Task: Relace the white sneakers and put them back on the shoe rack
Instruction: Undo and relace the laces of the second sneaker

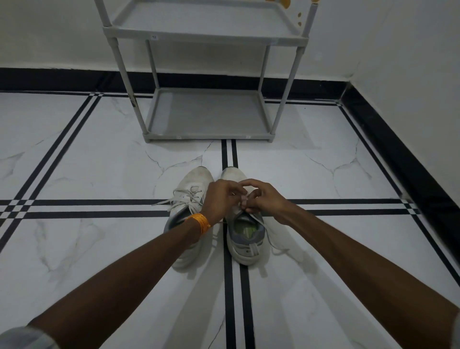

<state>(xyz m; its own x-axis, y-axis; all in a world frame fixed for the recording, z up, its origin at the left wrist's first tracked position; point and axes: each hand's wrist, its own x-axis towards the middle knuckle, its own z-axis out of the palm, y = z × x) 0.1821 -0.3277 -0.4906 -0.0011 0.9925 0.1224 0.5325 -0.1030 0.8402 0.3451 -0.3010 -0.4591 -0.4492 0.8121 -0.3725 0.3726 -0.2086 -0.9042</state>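
Note:
Two white sneakers stand side by side on the floor, toes pointing at the rack. The left sneaker [193, 184] has its lace threaded, with loose ends trailing to the left. Over the right sneaker [245, 243] both hands meet above the tongue. My left hand [220, 199], with an orange thread band on its wrist, and my right hand [265, 199] pinch the right sneaker's white lace [270, 243] at the eyelets. One end of that lace trails on the floor to the right. The grey shoe rack [206, 135] stands just beyond the shoes, its two visible shelves bare.
White marble floor with black stripe lines [99, 208] crossing under the shoes. White walls with a black skirting [398, 149] close in behind the rack and along the right. Yellow items [285, 3] show at the rack's upper right corner.

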